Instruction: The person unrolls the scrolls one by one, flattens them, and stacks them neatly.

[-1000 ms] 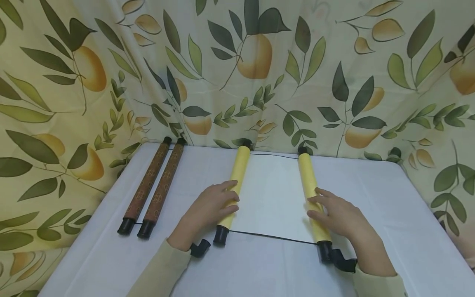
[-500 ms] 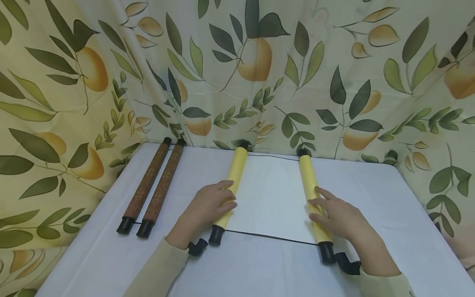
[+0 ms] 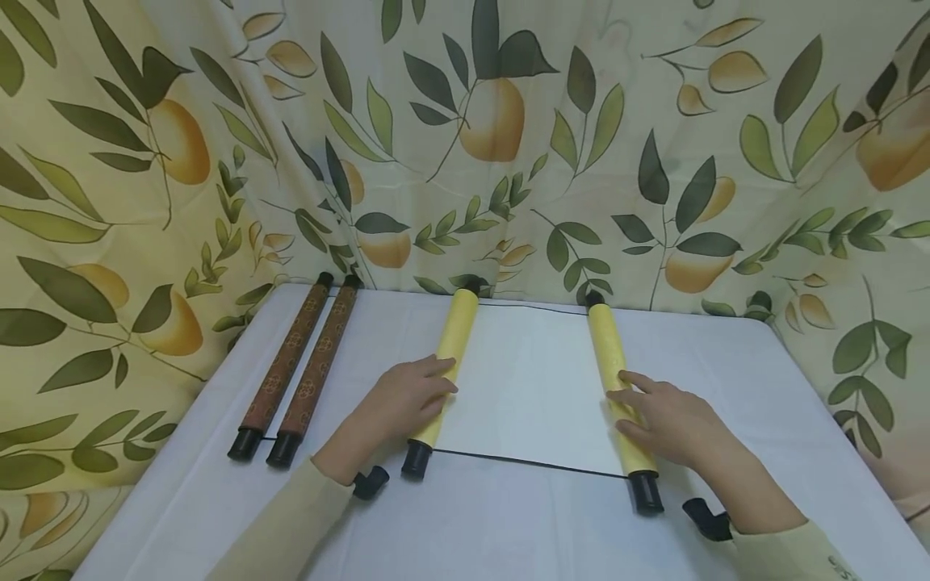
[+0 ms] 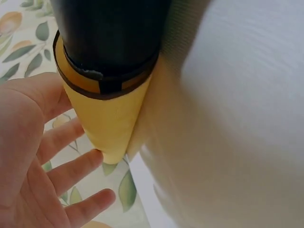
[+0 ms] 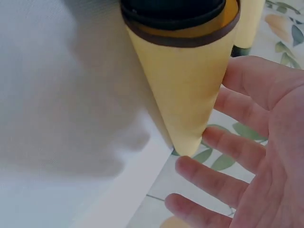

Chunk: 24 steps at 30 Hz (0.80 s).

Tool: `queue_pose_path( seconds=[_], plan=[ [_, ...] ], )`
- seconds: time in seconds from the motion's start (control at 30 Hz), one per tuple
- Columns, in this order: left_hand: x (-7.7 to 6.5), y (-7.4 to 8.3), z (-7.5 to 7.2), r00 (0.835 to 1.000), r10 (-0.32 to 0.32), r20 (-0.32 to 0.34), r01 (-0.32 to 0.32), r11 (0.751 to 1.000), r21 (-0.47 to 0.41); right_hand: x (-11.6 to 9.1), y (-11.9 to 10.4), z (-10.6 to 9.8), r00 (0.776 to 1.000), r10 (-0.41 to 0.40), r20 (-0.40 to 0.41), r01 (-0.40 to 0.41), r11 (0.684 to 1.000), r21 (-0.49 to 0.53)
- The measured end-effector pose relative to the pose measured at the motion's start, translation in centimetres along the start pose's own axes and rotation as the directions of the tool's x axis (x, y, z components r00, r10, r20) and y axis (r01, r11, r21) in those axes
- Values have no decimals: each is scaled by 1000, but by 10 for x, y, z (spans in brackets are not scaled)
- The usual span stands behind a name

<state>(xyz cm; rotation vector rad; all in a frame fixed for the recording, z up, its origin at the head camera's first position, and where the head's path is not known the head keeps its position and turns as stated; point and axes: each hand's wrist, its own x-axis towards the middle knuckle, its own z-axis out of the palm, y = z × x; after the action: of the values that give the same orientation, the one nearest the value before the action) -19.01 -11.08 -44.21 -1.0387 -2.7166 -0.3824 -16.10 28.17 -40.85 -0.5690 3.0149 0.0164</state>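
Note:
A yellow scroll lies partly unrolled, its white sheet spread between a left roll and a right roll, both with black end knobs. My left hand rests against the left roll's outer side; the left wrist view shows its fingers spread and mostly straight beside the yellow tube. On the other side, my right hand touches the right roll with fingertips. Its fingers are extended and spread in the right wrist view, near the yellow tube.
A brown patterned scroll with two rolled rods and black ends lies on the table's left. White cloth covers the table. A leaf-and-fruit curtain hangs behind it. Black wrist devices sit by the wrists.
The left roll has shifted left with my left hand, and the right roll slightly right with my right hand. More white sheet shows between them. The brown scroll stays put.

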Motion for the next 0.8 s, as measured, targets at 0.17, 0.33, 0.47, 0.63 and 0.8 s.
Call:
queue_pose_path(
  seconds=[0.17, 0.33, 0.47, 0.63, 0.8],
  plan=[
    [-3, -4, -2, 1000, 3, 18, -3, 1000, 15, 1, 1, 0, 999, 15, 37, -15, 1000, -10],
    [-4, -9, 1, 998, -30, 47, 27, 998, 64, 2, 5, 0, 998, 12, 63, -13, 1000, 12],
    [-5, -10, 2, 998, -34, 54, 29, 996, 85, 0, 7, -1, 998, 13, 64, -14, 1000, 15],
    [-8, -11, -1, 999, -22, 39, 19, 996, 86, -2, 10, 1, 999, 5, 50, -4, 1000, -14],
    [-10, -15, -1, 1000, -8, 23, 6, 997, 83, -5, 11, 0, 997, 26, 66, -26, 1000, 1]
  ],
)
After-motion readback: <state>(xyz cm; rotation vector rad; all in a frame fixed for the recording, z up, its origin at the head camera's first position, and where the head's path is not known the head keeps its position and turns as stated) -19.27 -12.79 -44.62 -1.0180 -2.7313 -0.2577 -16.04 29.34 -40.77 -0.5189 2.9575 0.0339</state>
